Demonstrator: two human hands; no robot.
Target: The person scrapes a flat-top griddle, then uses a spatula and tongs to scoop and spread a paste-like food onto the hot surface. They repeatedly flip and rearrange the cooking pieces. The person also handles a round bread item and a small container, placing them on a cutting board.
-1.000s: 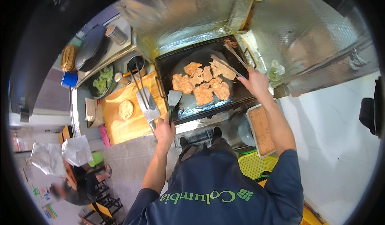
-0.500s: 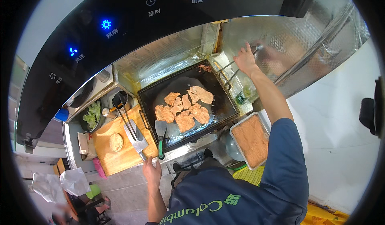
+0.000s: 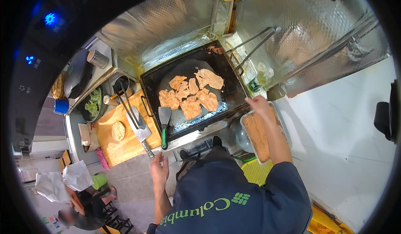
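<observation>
My left hand (image 3: 159, 171), fingers loosely apart and holding nothing, hangs just off the cutting board's front corner, near the handle of a cleaver (image 3: 142, 131). Dark tongs (image 3: 128, 104) lie across the cleaver blade. My right hand (image 3: 260, 105) hovers beside the griddle's near right corner, over the far end of a tray (image 3: 289, 139) of raw minced or marinated meat (image 3: 255, 134). Its fingers look loosely extended and empty. Several pieces of browned meat (image 3: 191, 108) lie on the black griddle (image 3: 167, 77). A green-handled scraper (image 3: 164, 125) rests on the griddle's front left edge.
Long metal tongs (image 3: 252, 52) lean over the griddle's right edge near bottles (image 3: 257, 81). The wooden board (image 3: 109, 148) carries a round bun (image 3: 118, 131). Behind it stands a bowl of lettuce (image 3: 93, 104). A dark hood (image 3: 50, 46) overhangs the upper left. A person sits at lower left.
My right hand has let go of the long tongs and come back toward me, to the tray. The tongs stay leaning at the griddle's right edge. My left hand has barely moved.
</observation>
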